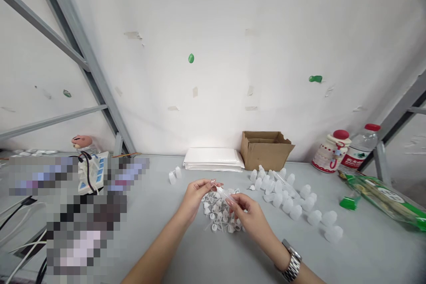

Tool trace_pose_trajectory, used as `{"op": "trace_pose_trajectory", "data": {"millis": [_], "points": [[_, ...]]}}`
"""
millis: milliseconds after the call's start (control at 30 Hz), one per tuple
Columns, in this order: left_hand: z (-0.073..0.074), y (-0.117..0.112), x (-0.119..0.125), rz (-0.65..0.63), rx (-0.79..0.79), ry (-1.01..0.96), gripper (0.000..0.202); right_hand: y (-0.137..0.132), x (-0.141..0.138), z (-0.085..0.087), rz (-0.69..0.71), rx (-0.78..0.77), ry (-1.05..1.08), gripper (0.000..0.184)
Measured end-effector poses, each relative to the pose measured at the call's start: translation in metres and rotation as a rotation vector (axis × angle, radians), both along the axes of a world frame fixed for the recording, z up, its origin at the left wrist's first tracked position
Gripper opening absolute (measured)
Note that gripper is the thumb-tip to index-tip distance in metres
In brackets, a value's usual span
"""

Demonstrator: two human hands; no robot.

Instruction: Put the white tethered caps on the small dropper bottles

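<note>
My right hand is closed around a small translucent plastic squeeze bottle, which is tilted with its narrow end up and to the left. At that end, the fingertips of my left hand pinch a small white cap; fingers partly hide it, and I cannot tell how it sits on the bottle. Below both hands lies a heap of small white caps with thin stems. Several similar translucent bottles lie scattered on the right, and two more bottles stand on the left beyond my left hand.
Against the wall are a stack of white packets and an open cardboard box. On the right stand a decorated jar and a water bottle, near a green snack bag. A power strip with cables sits left.
</note>
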State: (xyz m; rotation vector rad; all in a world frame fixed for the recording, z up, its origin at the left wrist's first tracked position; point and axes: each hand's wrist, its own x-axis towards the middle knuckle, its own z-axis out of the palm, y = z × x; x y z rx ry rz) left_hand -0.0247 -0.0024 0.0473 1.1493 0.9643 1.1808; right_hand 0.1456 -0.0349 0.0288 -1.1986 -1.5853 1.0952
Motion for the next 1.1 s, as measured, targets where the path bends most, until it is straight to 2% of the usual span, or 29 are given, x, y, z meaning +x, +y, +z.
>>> {"op": "trace_pose_trajectory", "data": {"millis": [400, 533, 667, 833, 1000, 1100], "points": [[-0.001, 0.0, 0.0, -0.027, 0.014, 0.126, 0.03, -0.001, -0.001, -0.003, 0.006, -0.034, 0.017, 0.034], [0.001, -0.004, 0.006, -0.045, 0.022, 0.067, 0.03, 0.001, -0.004, -0.002, 0.033, -0.104, 0.14, 0.037], [0.004, -0.008, 0.011, -0.084, 0.04, 0.002, 0.026, 0.001, -0.006, 0.0, 0.089, -0.092, 0.223, 0.036], [0.006, -0.008, 0.009, -0.065, 0.046, 0.002, 0.024, 0.001, -0.005, -0.002, 0.095, -0.061, 0.202, 0.037], [0.003, -0.011, 0.013, -0.033, 0.06, -0.048, 0.041, 0.0, -0.006, -0.002, 0.087, -0.069, 0.176, 0.037], [0.002, -0.011, 0.016, 0.013, 0.109, 0.008, 0.035, 0.0, -0.006, -0.003, 0.084, -0.07, 0.158, 0.039]]}}
